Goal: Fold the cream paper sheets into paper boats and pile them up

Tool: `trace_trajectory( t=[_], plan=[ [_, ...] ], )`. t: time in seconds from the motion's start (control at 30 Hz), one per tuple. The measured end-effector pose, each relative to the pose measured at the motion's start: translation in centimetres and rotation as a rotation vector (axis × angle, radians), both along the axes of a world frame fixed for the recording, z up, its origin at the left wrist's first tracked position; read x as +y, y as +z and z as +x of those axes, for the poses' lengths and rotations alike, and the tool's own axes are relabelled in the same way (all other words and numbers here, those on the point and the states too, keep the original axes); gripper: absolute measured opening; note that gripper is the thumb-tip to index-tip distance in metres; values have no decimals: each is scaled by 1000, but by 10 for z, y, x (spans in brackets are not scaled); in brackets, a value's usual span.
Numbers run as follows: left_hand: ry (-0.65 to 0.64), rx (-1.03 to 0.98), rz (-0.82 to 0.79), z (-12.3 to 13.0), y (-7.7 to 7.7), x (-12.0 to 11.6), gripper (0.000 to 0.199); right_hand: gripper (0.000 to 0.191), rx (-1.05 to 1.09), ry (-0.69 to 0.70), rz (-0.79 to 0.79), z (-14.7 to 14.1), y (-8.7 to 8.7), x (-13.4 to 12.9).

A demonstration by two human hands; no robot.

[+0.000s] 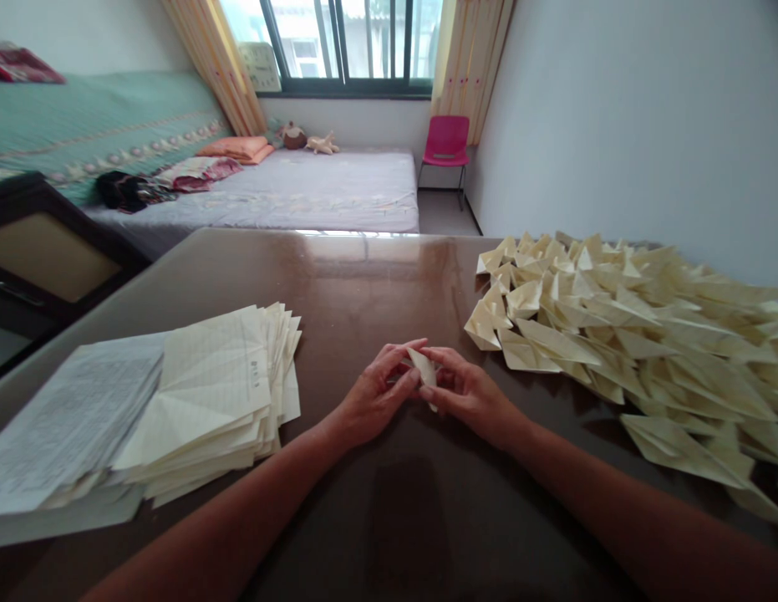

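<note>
A small folded piece of cream paper is held between my two hands, over the middle of the dark brown table. My left hand pinches its left side with thumb and fingers. On the other side my right hand grips it, thumb along the lower part. Fingers cover much of the paper, so its full shape is hidden. To the right lies a large heap of folded cream paper pieces with pointed ends. At the left is a stack of creased cream sheets.
Printed white papers lie beside the creased stack, at the table's left side. Past the table's far edge are a bed and a pink chair under a window. A dark cabinet stands at the left, and a white wall runs along the right.
</note>
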State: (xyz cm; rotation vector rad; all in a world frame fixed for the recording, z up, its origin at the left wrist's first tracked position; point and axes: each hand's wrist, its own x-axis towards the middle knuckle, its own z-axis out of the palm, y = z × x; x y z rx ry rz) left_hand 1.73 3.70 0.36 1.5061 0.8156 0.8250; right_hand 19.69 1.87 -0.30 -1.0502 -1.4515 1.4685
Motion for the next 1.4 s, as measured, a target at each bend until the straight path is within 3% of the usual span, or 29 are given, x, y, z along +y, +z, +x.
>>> trace_trajectory(
  t=[0.2,0.47,1.07,1.4],
  plan=[
    [0,152,199,-3,4,0,38,50,-38,128,4,1,4,-1],
    [-34,195,264,-5,-1,1,39,49,-2,251,-1,9,1,4],
    [-56,199,304,-6,3,1,38,50,108,232,-118,7,0,3],
    [-68,224,323,-6,1,0,42,46,63,231,-68,9,-2,3]
  ],
)
